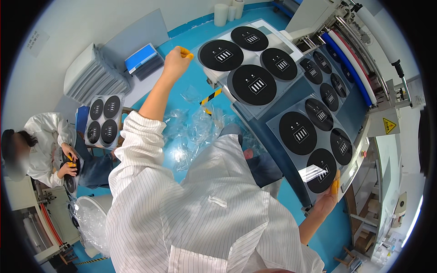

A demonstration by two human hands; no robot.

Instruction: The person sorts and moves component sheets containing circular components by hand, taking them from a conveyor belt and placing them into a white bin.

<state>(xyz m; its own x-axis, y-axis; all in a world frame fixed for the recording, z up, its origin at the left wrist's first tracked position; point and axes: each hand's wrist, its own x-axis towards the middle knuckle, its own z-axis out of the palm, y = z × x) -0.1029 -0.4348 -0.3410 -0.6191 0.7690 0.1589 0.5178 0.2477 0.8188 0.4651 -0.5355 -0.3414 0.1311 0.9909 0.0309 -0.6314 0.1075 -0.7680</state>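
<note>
My right hand (326, 201), with orange finger covers, grips the near corner of a clear sheet carrying several black discs (298, 133) with white bar symbols. This sheet lies over the dark bed of a roller machine (287, 150). Raised at the upper left, my left hand (176, 63) also wears orange finger covers. Its fingers are pinched together beside the left edge of a stack of similar disc sheets (253, 84); whether a thin film is between them I cannot make out. More disc sheets lie farther along the bed, near a blue roller (347, 70).
Crumpled clear film (200, 123) litters the blue floor between my body and the machine. At left, a seated co-worker (50, 141) handles a black disc next to another disc sheet (104, 119). Stacked grey boards (98, 73) and a blue-topped stack (142, 59) stand against the wall.
</note>
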